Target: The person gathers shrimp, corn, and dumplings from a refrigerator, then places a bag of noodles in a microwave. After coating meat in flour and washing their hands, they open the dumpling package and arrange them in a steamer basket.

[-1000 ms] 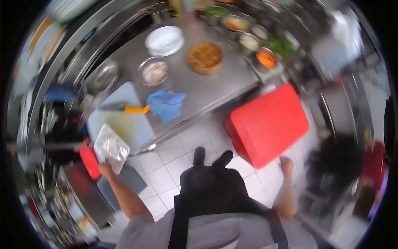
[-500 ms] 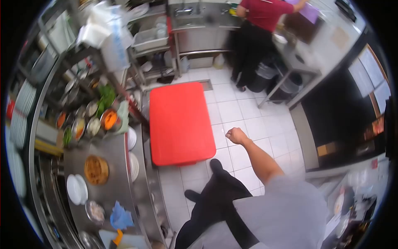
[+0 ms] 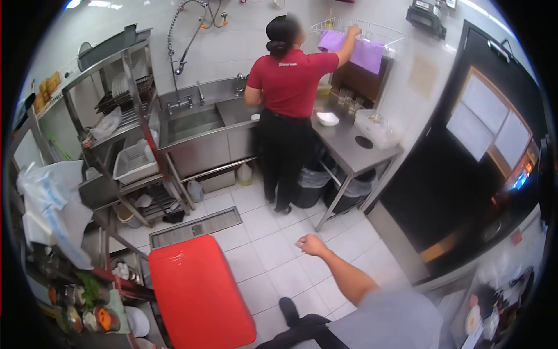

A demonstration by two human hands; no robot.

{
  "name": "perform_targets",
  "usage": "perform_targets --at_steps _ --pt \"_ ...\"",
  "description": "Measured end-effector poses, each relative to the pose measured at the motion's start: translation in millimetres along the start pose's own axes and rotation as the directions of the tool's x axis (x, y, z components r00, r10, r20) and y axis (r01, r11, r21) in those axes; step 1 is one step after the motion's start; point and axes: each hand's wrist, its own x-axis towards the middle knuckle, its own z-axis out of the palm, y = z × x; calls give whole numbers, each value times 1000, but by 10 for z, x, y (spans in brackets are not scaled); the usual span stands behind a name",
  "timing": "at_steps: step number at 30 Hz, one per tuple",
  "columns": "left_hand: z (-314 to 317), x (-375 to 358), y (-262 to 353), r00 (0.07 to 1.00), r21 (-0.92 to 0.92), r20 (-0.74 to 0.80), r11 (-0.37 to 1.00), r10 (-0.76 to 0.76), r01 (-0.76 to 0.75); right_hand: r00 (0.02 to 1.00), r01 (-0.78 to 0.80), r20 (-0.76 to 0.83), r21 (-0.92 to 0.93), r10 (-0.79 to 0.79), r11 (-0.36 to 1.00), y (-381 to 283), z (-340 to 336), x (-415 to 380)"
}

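Observation:
My right hand (image 3: 312, 245) hangs in front of my body over the white floor tiles, its fingers curled in loosely. I see nothing held in it, and it touches nothing. Nearest to it is a large bin with a red lid (image 3: 200, 294), standing to the left and apart from the hand. My left hand is out of view.
A co-worker in a red shirt (image 3: 293, 81) stands by the sink (image 3: 195, 129), one arm raised to a wire rack (image 3: 383, 39) with a purple cloth (image 3: 351, 51). Black bins (image 3: 311, 189) sit under a steel table (image 3: 372, 152). A floor drain (image 3: 197, 227) lies ahead; a dark door (image 3: 465, 151) is right.
My view has tilted up and moved forward, so the sink and co-worker show more fully. The red lid now sits lower and further left; most of the left counter has left the view.

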Motion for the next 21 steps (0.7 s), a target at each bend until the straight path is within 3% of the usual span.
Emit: perform_targets --at_steps 1,3,4,7,9,12,14,15,17,18,19,21 --pt "214 63 280 1000 -2 15 1000 -7 8 999 35 -8 -22 -35 999 -3 -70 203" --pt "613 183 779 930 -221 310 937 -196 271 999 53 -1 31 -53 998 -47 -191 623" --pt "766 263 871 930 -216 314 940 -189 264 999 37 12 125 -39 991 -189 -202 869" --pt "1184 514 1038 936 -154 318 966 -149 206 996 55 58 179 -66 982 -667 -259 1542" --pt "1371 710 1005 975 -160 192 976 -115 146 975 179 72 296 -209 938 -957 -115 1981" --pt "2096 1016 1055 994 -131 99 990 -46 59 949 265 111 225 -295 938 -1590 -238 2611" --pt "2620 1434 1457 986 -207 144 972 -86 115 944 272 132 206 -302 940 -1911 -261 3013" --pt "2957 1539 1513 942 -343 308 909 -130 238 952 210 155 299 -265 931 -2025 -259 3126" --pt "3742 1971 2026 963 -455 267 876 -39 162 955 160 171 389 -242 907 -2315 -411 3564" --pt "4221 2153 2194 973 -393 231 916 15 79 954 148 183 404 -239 903 -2471 -472 3785" --pt "4591 2460 2630 969 -551 247 826 29 116 956 138 184 407 -229 903 -2614 -583 4022" --pt "5183 3098 3412 952 -680 262 730 156 68 956 146 169 437 -240 888 -2944 -753 4473"
